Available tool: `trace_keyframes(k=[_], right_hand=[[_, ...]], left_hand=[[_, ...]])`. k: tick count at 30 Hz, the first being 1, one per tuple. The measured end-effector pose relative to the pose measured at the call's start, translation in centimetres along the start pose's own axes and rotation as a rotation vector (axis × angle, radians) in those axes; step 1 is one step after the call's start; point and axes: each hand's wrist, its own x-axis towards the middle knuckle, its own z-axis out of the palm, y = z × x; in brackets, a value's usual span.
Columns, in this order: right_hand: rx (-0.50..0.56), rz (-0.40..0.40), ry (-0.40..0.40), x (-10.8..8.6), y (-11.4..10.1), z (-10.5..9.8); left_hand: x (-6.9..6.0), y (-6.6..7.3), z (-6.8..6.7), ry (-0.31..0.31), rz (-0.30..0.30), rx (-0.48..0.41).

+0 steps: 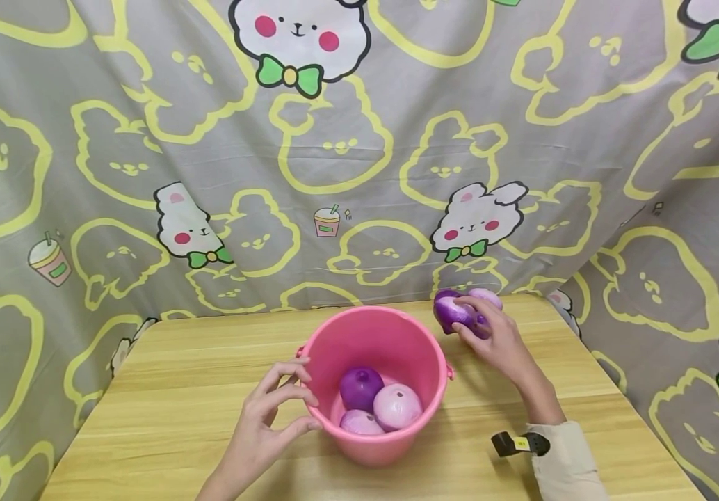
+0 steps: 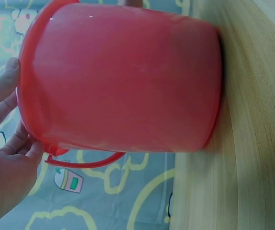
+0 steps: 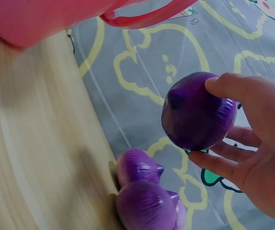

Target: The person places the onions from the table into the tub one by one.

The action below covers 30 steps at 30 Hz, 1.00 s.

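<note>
A pink bucket (image 1: 377,327) stands upright on the table and holds three toy onions: a dark purple onion (image 1: 361,387), a pale onion (image 1: 398,407) and another pale onion (image 1: 360,422) partly hidden by the near rim. My left hand (image 1: 265,414) holds the bucket's left rim with bent fingers and thumb. Beyond the bucket on the right, my right hand (image 1: 494,334) grips a purple onion (image 3: 195,112) between thumb and fingers. Below it in the right wrist view sit more purple onions, one onion (image 3: 147,206) in front of another onion (image 3: 136,167).
The wooden table (image 1: 209,369) ends at a patterned cloth (image 1: 347,174) hanging behind it. The bucket's handle (image 2: 87,163) hangs down on the far side. A black device (image 1: 519,444) is strapped to my right wrist.
</note>
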Motion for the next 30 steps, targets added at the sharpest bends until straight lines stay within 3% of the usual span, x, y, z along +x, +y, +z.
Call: trace_keyframes(k=[22, 30], right_hand=[[0.066, 0.012, 0.036, 0.5, -2.5, -1.7], [0.067, -0.001, 0.066, 0.6, -4.8, -2.4]], left_hand=[[-0.1, -0.1, 0.0, -0.002, -0.004, -0.003], [-0.3, -0.5, -0.1, -0.002, 0.005, -0.005]])
